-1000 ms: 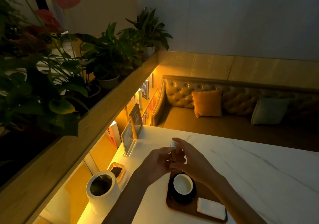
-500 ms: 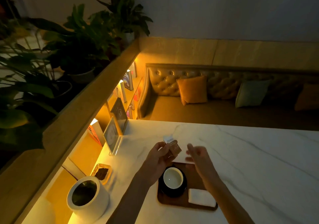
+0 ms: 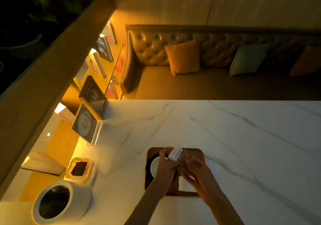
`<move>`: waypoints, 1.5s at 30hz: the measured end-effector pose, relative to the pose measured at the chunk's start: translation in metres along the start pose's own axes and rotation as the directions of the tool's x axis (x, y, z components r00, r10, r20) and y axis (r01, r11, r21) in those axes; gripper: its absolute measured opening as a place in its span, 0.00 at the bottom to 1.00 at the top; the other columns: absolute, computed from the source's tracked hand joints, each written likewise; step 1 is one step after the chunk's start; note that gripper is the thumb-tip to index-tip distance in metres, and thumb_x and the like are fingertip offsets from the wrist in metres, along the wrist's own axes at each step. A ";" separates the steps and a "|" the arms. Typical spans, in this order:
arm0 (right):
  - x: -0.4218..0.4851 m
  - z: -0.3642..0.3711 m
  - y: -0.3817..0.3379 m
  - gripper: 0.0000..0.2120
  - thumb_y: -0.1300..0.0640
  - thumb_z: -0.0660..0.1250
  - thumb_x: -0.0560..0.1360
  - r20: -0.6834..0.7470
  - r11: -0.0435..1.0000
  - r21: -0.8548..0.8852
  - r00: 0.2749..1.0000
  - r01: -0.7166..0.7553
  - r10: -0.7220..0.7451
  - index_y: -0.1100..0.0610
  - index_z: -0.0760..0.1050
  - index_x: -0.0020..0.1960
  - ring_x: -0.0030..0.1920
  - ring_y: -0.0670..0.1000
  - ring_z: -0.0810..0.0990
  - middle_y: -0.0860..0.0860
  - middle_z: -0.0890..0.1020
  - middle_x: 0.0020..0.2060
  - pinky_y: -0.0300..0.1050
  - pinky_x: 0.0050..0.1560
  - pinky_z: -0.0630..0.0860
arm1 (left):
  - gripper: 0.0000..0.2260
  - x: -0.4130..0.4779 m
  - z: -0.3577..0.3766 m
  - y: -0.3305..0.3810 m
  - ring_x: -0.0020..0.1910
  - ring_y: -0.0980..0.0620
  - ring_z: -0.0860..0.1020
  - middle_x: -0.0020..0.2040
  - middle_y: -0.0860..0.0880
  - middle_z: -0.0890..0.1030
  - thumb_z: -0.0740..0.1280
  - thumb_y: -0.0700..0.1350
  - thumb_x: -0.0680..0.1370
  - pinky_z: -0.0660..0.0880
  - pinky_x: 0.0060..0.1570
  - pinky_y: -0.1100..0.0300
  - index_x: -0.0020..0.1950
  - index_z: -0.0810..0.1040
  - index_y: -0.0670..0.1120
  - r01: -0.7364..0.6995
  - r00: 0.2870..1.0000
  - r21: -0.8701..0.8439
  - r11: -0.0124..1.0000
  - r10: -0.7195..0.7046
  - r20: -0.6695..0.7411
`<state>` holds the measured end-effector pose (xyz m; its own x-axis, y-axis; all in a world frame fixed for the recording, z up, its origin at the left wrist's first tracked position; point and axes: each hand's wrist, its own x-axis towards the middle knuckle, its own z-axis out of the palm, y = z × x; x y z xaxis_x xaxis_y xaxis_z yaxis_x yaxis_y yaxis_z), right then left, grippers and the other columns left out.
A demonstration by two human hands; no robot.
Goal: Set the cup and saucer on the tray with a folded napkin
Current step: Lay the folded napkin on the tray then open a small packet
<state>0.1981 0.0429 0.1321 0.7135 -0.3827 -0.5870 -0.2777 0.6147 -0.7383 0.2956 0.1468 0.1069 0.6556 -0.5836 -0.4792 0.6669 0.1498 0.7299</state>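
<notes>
A brown wooden tray (image 3: 199,152) lies on the white marble table. On its left half a white cup (image 3: 155,165) stands on a dark saucer (image 3: 148,168), both partly hidden by my left hand (image 3: 166,164). A folded white napkin (image 3: 184,185) lies on the tray's right half, partly under my right hand (image 3: 194,171). Both hands are above the tray and pinch a small packet (image 3: 176,153) with a white end and a clear wrapper, the left hand at the white end, the right hand on the clear part.
A white round container (image 3: 57,202) with a dark opening stands at the near left. A small glass dish (image 3: 79,168) with dark contents sits beside it, and an upright sign holder (image 3: 86,124) behind. Beyond the far table edge is a tufted bench with cushions (image 3: 182,57).
The camera has tilted down. My right hand, apart from the packet half a second ago, has come back onto it; both hands have dropped lower over the tray.
</notes>
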 end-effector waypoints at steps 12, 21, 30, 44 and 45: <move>0.147 -0.104 0.035 0.10 0.61 0.67 0.76 -0.274 0.782 -0.620 0.951 -0.062 -0.141 0.57 0.72 0.56 0.47 0.53 0.83 0.59 0.81 0.52 0.48 0.45 0.83 | 0.03 0.128 0.029 -0.079 0.32 0.57 0.73 0.39 0.51 0.76 0.64 0.37 0.78 0.69 0.26 0.70 0.47 0.71 0.44 0.244 0.960 0.767 0.594 -0.037 -0.277; 0.178 -0.118 0.071 0.14 0.60 0.62 0.79 -0.280 0.634 -0.756 0.956 -0.161 -0.092 0.58 0.72 0.63 0.52 0.50 0.80 0.55 0.81 0.55 0.34 0.48 0.74 | 0.04 0.148 0.030 -0.121 0.33 0.55 0.76 0.40 0.49 0.78 0.63 0.39 0.78 0.72 0.27 0.65 0.48 0.69 0.46 0.337 0.924 0.818 0.466 0.003 -0.383; 0.172 -0.122 0.076 0.21 0.57 0.60 0.79 -0.185 0.398 -0.915 0.944 -0.064 -0.273 0.54 0.65 0.72 0.58 0.53 0.79 0.54 0.77 0.61 0.47 0.59 0.78 | 0.15 0.156 0.025 -0.124 0.51 0.46 0.79 0.57 0.44 0.75 0.67 0.41 0.77 0.80 0.45 0.56 0.62 0.67 0.46 0.225 0.974 0.968 0.113 -0.028 -0.223; 0.174 -0.125 0.087 0.18 0.60 0.61 0.79 -0.212 0.430 -0.900 0.933 -0.070 -0.291 0.56 0.70 0.68 0.58 0.52 0.78 0.55 0.78 0.60 0.40 0.56 0.75 | 0.15 0.155 0.012 -0.130 0.50 0.47 0.79 0.61 0.45 0.72 0.66 0.37 0.78 0.80 0.50 0.57 0.65 0.72 0.45 0.111 0.992 0.983 0.145 -0.081 -0.100; 0.174 -0.126 0.088 0.17 0.60 0.60 0.79 -0.214 0.425 -0.902 0.932 -0.074 -0.293 0.56 0.70 0.68 0.57 0.52 0.79 0.55 0.78 0.60 0.40 0.56 0.75 | 0.15 0.155 0.011 -0.131 0.51 0.47 0.79 0.60 0.45 0.72 0.66 0.38 0.78 0.80 0.50 0.57 0.64 0.72 0.45 0.105 0.992 0.985 0.140 -0.080 -0.094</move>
<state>0.2172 -0.0562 -0.0771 0.6083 -0.6847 -0.4014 -0.7511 -0.3331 -0.5699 0.3064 0.0281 -0.0575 0.6303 -0.5160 -0.5800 -0.1871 -0.8261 0.5316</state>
